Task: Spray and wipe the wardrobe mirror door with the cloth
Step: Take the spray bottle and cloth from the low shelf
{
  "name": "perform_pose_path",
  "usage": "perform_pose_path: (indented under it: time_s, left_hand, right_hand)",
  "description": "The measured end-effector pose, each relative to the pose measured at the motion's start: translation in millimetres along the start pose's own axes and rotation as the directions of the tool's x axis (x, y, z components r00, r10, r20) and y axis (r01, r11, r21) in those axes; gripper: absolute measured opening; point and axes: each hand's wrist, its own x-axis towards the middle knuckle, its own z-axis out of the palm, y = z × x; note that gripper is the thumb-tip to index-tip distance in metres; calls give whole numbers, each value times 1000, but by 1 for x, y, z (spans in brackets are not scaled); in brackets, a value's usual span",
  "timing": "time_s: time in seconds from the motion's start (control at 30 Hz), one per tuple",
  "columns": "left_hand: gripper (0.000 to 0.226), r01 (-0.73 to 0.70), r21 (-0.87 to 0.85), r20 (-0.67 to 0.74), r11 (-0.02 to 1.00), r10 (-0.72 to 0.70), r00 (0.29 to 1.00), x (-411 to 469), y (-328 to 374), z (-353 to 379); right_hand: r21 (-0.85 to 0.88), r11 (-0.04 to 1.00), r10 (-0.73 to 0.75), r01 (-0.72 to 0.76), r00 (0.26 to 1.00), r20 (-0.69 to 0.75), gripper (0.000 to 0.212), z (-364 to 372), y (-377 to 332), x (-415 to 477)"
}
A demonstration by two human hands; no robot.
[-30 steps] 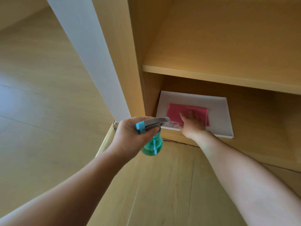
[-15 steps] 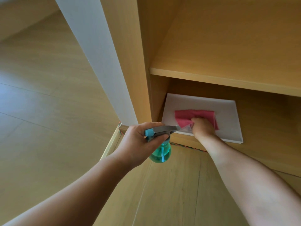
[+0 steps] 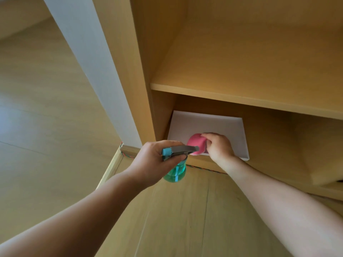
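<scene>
The right hand (image 3: pixel 219 147) reaches into the lowest compartment of a light wooden wardrobe (image 3: pixel 241 52), its fingers curled round a bunched pink cloth (image 3: pixel 196 143), which sits at the near edge of a shallow white tray (image 3: pixel 209 123) lying on the compartment floor against the left wall. The cloth is gathered into a rounded lump (its folds are partly hidden behind the sprayer head, so how much of it touches the tray cannot be told). The left hand (image 3: pixel 154 162) grips a spray bottle (image 3: pixel 175 173) round its neck, just to the left of the cloth and nearer the camera; the bottle has a translucent green body hanging below the hand, a grey trigger head pointing right toward the cloth, and a blue nozzle cap at its left end. Above the tray compartment a bare wooden shelf (image 3: pixel 241 97) runs across to the right. To the left of the wardrobe's side panel stands a pale grey-white upright panel (image 3: pixel 89 58), seen at a steep slant. Below both forearms lies light wood-grain floor (image 3: pixel 176 219), and a thin red-and-green twisted cord (image 3: pixel 204 169) runs along the wardrobe's base.
</scene>
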Motion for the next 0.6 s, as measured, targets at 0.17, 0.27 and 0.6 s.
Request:
perform_pose_path:
  time_s: [0.17,0.27,0.6]
  left_hand:
    - [25,-45,29,-4,999,45,999,4,8,4]
    - [22,-56,28,24,998,56,998,6,23,5]
    - [33,-129,-128,202,983,153,967,15,97,11]
  right_hand:
    - [272,956,-106,114,993,-41,33,-53,-27,-39]
    - [424,881,-217,207,976,-27,32,-89,-42,-69]
    - [672,649,-329,357,928,-175,40,-182,-76,-125]
